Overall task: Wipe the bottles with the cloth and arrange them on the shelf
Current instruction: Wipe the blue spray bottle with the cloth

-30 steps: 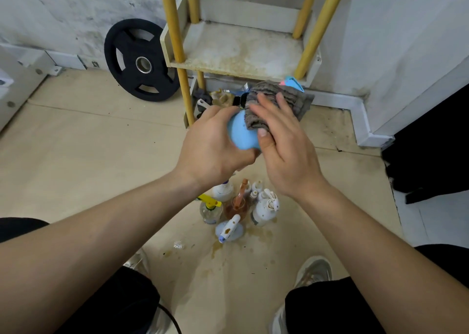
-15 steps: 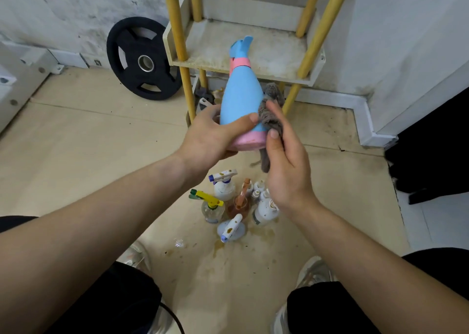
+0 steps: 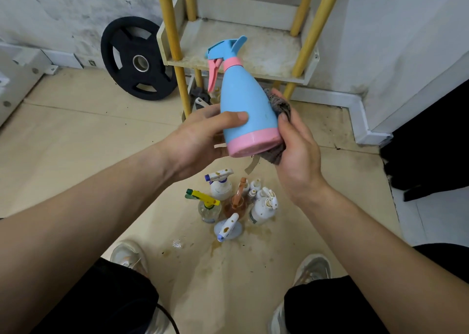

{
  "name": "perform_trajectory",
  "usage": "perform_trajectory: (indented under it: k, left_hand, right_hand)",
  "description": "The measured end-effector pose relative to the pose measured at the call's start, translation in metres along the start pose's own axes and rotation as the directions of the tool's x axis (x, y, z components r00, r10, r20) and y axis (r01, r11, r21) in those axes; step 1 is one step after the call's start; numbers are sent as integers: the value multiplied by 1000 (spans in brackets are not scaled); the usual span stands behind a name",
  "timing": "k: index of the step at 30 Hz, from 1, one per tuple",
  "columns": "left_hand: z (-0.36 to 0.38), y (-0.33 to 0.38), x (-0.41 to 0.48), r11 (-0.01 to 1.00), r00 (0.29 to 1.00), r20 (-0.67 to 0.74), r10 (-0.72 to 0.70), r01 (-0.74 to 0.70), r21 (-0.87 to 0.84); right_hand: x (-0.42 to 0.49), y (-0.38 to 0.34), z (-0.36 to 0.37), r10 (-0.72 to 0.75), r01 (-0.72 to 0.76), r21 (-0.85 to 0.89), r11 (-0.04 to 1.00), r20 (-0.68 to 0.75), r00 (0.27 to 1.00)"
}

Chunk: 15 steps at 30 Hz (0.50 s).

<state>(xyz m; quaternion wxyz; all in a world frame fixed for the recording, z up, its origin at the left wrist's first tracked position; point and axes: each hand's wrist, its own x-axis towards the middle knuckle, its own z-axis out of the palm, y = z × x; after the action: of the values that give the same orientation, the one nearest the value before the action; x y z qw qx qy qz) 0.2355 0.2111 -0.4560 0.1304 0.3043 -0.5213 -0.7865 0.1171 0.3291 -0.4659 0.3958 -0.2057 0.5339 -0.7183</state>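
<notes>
Smooth conical blue spray bottle (image 3: 245, 107) with pink base, gripped by left hand (image 3: 200, 140), right hand (image 3: 297, 150) clutching nubby grey cloth (image 3: 280, 105) against it

A light-blue plastic spray bottle (image 3: 247, 110) with pink base, collar and trigger is held nearly upright in the left hand (image 3: 200, 140), nozzle leftward. A grey ribbed cloth (image 3: 280, 105) lies against its right side under the right hand (image 3: 299, 150). Small stained spray bottles (image 3: 233, 204) cluster on the floor (image 3: 76, 143) before the yellow-posted shelf (image 3: 274, 54).

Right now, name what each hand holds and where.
Left hand grips the blue spray bottle low on its body; right hand holds the grey cloth against it.
</notes>
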Motion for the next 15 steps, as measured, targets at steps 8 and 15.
perform_trajectory:
  k: [8,15]
  left_hand:
    - [6,-5,3,991,961,-259,99,-73,109]
    - [6,3,-1,994,955,-292,60,-31,102]
  right_hand:
    - [-14,22,4,-231,264,-404,876,128,964]
    - [-15,29,7,-269,300,-453,840,134,954]
